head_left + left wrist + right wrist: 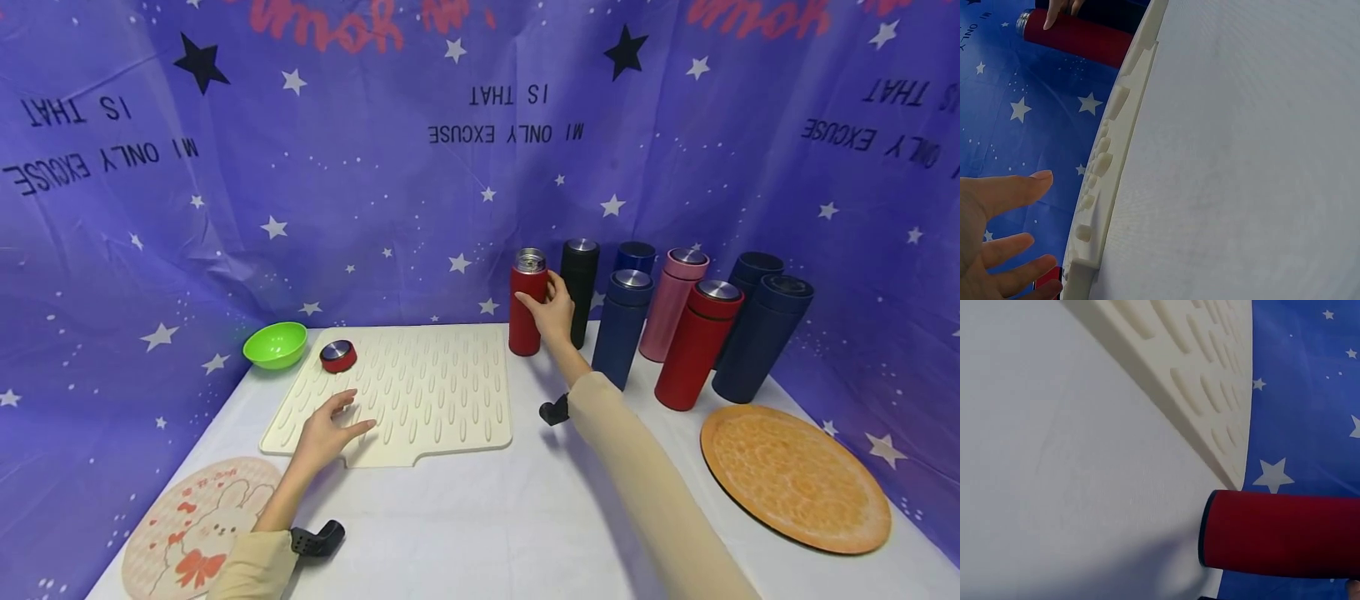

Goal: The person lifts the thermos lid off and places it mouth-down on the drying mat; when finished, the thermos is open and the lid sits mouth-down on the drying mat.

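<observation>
My right hand [551, 310] grips a red thermos bottle [523, 321] near its upper part, thumb on one side and fingers on the other. The bottle is upright just off the right edge of the cream drying mat [431, 446], its steel mouth uncovered. Its dark base edge and red side [1279, 534] show in the right wrist view. A red lid with a shiny top [338, 356] sits at the mat's back left. My left hand [324, 429] hovers over the mat's front left, fingers spread and holding nothing; the left wrist view shows the same hand [991, 237].
Right of the held bottle stand several lidded bottles: black [579, 292], blue [621, 333], pink [672, 308], red [697, 350] and navy [761, 342]. A green bowl [276, 346] is at the back left. Round placemats lie front left [213, 529] and right [798, 479]. A purple star-print cloth [360, 183] hangs behind.
</observation>
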The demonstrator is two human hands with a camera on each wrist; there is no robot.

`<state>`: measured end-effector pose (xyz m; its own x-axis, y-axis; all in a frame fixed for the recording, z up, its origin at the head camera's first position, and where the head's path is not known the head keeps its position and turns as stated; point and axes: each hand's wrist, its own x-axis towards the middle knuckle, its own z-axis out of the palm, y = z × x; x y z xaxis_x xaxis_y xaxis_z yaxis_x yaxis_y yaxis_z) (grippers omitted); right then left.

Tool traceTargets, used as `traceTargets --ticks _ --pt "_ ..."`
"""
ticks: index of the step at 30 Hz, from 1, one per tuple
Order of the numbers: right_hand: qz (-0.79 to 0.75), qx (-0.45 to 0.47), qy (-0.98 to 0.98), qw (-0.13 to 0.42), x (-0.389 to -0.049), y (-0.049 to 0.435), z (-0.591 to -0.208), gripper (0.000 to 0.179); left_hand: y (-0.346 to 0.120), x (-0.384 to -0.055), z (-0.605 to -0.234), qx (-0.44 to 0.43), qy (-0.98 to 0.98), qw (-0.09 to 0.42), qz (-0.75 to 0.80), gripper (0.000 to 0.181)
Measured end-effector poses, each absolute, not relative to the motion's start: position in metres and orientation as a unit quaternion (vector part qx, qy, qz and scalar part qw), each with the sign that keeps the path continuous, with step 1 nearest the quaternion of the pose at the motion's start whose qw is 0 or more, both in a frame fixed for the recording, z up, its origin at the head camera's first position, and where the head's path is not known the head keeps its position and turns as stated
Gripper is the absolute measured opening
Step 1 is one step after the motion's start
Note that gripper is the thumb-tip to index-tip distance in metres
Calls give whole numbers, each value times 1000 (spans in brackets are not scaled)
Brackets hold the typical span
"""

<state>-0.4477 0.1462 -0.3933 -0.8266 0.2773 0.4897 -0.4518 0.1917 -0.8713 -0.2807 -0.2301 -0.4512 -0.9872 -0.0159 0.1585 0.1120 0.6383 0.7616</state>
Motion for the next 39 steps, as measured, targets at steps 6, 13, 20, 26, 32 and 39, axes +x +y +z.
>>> traceTargets --ticks 6,13,20,26,32,39 --pt "608 68 -739 281 -437 153 -393 75 -231 -279 -453 -33 -901 67 -427 75" --pt "622 89 -721 293 -414 158 -394 73 -229 -278 -452 -39 -900 52 -430 76" --pt "601 153 -723 305 -369 155 -380 70 -229 -276 -450 -42 -905 46 -420 75" --pt "583 187 -727 312 -321 156 -362 66 -230 -276 -452 -58 -911 45 -406 75" --pt "540 207 -747 328 -284 164 -354 67 -232 -275 -453 -76 -913 53 -397 72" --pt "471 216 -771 370 -257 174 -338 69 -233 -274 -453 -91 -913 58 -394 72"
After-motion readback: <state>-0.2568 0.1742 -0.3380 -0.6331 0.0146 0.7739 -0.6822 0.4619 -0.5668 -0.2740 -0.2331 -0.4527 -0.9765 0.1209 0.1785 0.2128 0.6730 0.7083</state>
